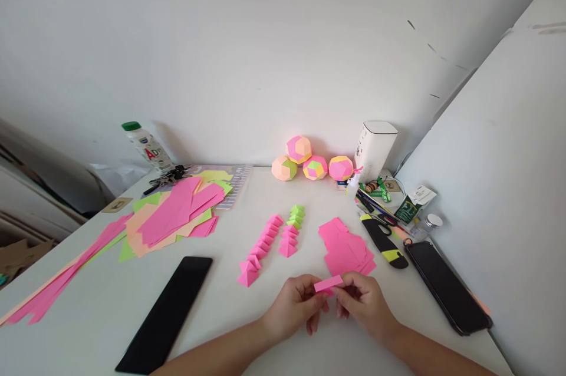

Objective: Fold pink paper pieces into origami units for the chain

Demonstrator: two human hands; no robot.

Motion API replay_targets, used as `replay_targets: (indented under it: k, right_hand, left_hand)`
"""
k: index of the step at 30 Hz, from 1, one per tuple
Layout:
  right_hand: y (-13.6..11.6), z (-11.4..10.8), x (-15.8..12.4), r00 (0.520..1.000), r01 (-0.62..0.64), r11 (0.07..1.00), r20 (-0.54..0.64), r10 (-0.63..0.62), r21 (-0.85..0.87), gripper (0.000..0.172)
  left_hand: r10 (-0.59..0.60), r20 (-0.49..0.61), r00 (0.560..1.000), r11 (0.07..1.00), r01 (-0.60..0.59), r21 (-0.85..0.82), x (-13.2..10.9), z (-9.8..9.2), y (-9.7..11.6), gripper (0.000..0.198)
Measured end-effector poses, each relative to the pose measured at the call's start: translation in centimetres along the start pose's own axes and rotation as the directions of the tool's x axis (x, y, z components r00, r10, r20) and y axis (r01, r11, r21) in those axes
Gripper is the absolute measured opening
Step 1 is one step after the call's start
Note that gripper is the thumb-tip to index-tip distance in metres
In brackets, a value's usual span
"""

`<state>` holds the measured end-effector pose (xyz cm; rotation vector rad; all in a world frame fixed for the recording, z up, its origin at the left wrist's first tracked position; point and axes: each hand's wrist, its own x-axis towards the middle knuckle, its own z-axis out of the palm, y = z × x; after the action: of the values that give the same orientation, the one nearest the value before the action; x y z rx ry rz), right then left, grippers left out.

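Plainly, in the head view, the left hand [297, 305] and the right hand [367, 305] each have fingers pinching one end of a small pink paper [328, 284], held over the bench [230, 299] just in front of the pink sheets [347, 249]; uneven thumb pressure could skew a crease, and a forward slip might scatter those loose sheets

L hand [294, 308] has room btwn blk slab [165, 314] & pink folded row [265, 239], but pink sheets [347, 249] block R hand [368, 308] fwd, phone [446, 287] to rt.
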<state>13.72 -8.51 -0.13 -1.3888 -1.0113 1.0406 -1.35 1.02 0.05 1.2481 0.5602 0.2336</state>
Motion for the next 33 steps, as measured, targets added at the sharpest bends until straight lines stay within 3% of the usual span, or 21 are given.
replay_targets:
  k: [17, 26, 31, 33]
  right_hand:
    - [0.4, -0.1, -0.1, 1.0, -0.017, 1.0, -0.003, 0.017, 0.022, 0.025]
    - [-0.2, 0.0, 0.2, 0.999, -0.023, 0.994, -0.023, 0.026, 0.105, 0.03]
    - [-0.6, -0.1, 0.3, 0.99, 0.022, 1.0, 0.141, -0.022, -0.003, 0.021]
    - [-0.7, -0.1, 0.4, 0.988, 0.024, 0.999, 0.151, -0.018, -0.034, 0.023]
  left_hand:
    - [-0.029, -0.008, 1.0, 1.0, 0.029, 0.009, -0.1, 0.1, 0.3, 0.035]
    - [-0.04, 0.008, 0.999, 0.994, 0.041, -0.105, 0.2, -0.4, 0.4, 0.033]
    - [-0.049, 0.013, 0.999, 0.99, 0.051, -0.135, 0.2, -0.3, 1.1, 0.034]
    - [-0.055, 0.016, 0.998, 0.989, 0.056, -0.135, 0.3, -0.3, 1.0, 0.034]
